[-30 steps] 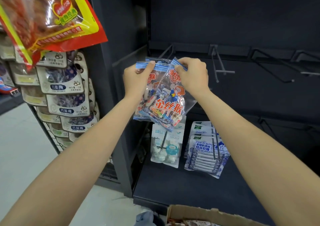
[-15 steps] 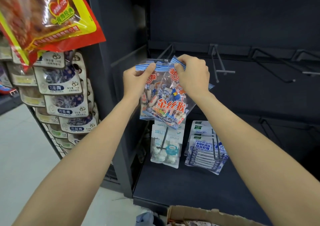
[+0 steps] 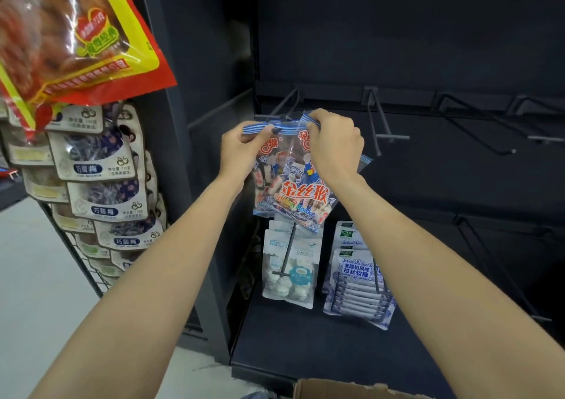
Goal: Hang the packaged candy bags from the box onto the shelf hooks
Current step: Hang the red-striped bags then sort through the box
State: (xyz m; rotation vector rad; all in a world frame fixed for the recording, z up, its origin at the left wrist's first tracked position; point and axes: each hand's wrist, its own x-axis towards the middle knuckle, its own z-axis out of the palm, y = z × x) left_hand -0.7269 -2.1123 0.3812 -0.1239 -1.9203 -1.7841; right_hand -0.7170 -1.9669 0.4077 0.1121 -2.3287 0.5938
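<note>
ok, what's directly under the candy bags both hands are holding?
Below the candy bags, a white pouch hangs on a lower hook. Its top edge and the hook's root are covered by the bags held by the left hand and right hand.

Right hand (image 3: 334,144) covers the top right of the candy bags (image 3: 293,184); can't tell how many bags are in the bunch, or whether the header hole is on the hook (image 3: 276,114). Cardboard box (image 3: 351,391) cut off by bottom edge, contents unseen. Red-yellow snack bag (image 3: 70,37) top left is blurred and cropped. Small print on the plum packs (image 3: 101,166) unreadable.
</note>
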